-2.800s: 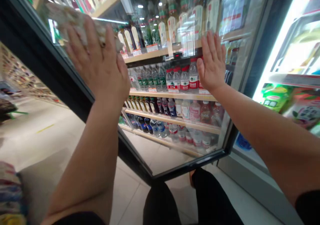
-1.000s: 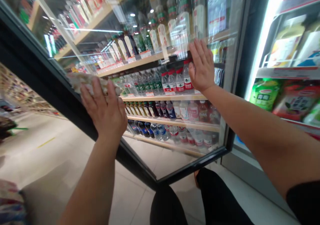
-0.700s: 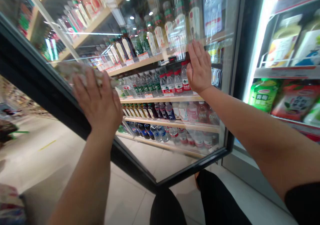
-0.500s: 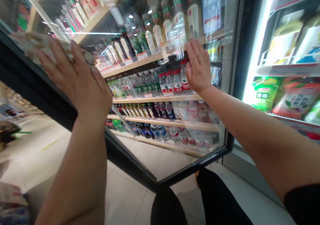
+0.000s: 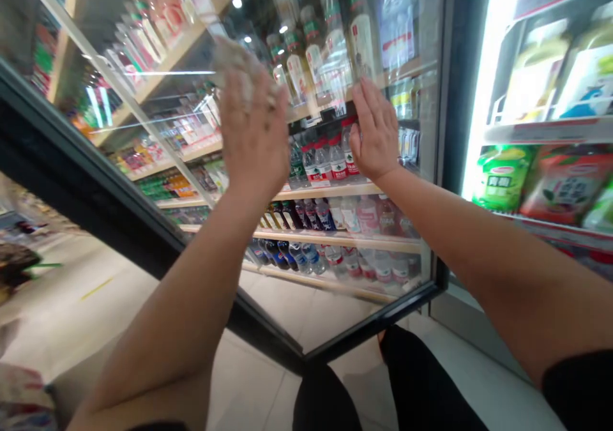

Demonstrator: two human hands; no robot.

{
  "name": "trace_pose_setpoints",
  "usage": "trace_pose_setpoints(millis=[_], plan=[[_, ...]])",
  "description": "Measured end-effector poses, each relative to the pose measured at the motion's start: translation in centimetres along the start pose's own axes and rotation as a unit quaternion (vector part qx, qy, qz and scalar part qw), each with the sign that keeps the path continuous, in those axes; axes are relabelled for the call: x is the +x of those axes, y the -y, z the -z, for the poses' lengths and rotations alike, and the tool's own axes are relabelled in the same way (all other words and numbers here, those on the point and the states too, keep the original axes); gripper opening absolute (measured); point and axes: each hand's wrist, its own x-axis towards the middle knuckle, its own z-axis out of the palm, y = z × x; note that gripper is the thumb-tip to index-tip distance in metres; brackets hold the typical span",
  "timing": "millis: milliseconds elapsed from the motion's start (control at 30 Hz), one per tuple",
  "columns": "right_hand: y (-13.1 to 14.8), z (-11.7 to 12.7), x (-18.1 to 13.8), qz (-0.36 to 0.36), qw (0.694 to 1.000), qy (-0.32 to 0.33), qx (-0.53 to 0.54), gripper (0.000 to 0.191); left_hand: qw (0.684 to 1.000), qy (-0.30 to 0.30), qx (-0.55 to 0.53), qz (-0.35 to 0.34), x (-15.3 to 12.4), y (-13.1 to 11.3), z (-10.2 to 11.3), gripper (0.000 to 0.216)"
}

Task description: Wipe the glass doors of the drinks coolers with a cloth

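A glass door (image 5: 376,321) with a dark frame stands in front of me. My left hand (image 5: 256,143), smeared by motion, presses a pale, patterned cloth (image 5: 234,57) flat against the pane. The cloth bunches around and above its fingers, which partly hide it. Further right, my right hand (image 5: 376,131) lies on the same pane with fingers stretched out and nothing seen in it. A dark handle-like piece (image 5: 328,115) sits just left of that hand.
Shelves (image 5: 345,233) of bottled drinks show through or in the glass. At the right, a lit cooler (image 5: 546,131) holds bottles and a green bag (image 5: 502,175). My black-trousered legs (image 5: 325,399) are close below the door, over a tiled floor (image 5: 258,380).
My left hand has swept the cloth rightward across the glass, from the door's left edge toward the middle. My right hand has stayed in about the same place.
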Motion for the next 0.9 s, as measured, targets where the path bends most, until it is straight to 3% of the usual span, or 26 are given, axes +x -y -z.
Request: trace_pose_setpoints(millis=[67,133,267,333,400,467,533,667,733,800,900], plan=[[-0.1,-0.1,0.0,0.003,1.0,0.0,-0.001,0.063,0.994,0.085,-0.058,-0.048,0.1,-2.7,-0.2,0.054],[-0.1,-0.1,0.1,0.005,1.0,0.001,-0.001,0.063,0.993,0.09,-0.05,-0.053,1.2,-2.8,0.1,0.055],[-0.3,0.0,0.0,0.01,1.0,-0.003,-0.008,0.062,0.997,-0.006,0.058,0.05,3.7,0.9,1.1,0.063],[-0.4,0.0,0.0,0.012,1.0,-0.008,-0.005,0.061,0.992,-0.047,0.079,0.086,3.2,1.0,1.0,0.062],[-0.4,-0.1,0.0,0.016,1.0,-0.011,0.004,0.061,0.996,-0.042,0.053,0.056,1.7,-0.2,0.6,0.06],[-0.5,-0.1,0.0,0.019,1.0,-0.011,0.014,0.061,1.0,0.008,0.008,-0.021,0.3,-1.2,0.3,0.057],[-0.4,-0.1,-0.1,0.014,1.0,-0.009,0.016,0.061,0.998,0.025,0.016,-0.064,-0.1,-0.4,0.3,0.057],[-0.2,0.1,-0.1,0.013,1.0,-0.013,-0.001,0.063,0.975,-0.128,0.182,0.013,0.6,4.8,1.3,0.063],[-0.2,0.1,-0.1,0.018,1.0,-0.019,-0.012,0.063,0.962,-0.169,0.212,0.038,-0.1,5.9,1.5,0.068],[-0.3,0.0,-0.1,0.022,0.999,-0.022,-0.017,0.063,0.97,-0.155,0.188,0.011,-1.8,5.1,1.5,0.073],[-0.7,-0.4,-0.2,0.023,0.999,-0.021,-0.011,0.063,0.986,-0.064,0.144,-0.049,-4.1,3.7,1.5,0.072]])
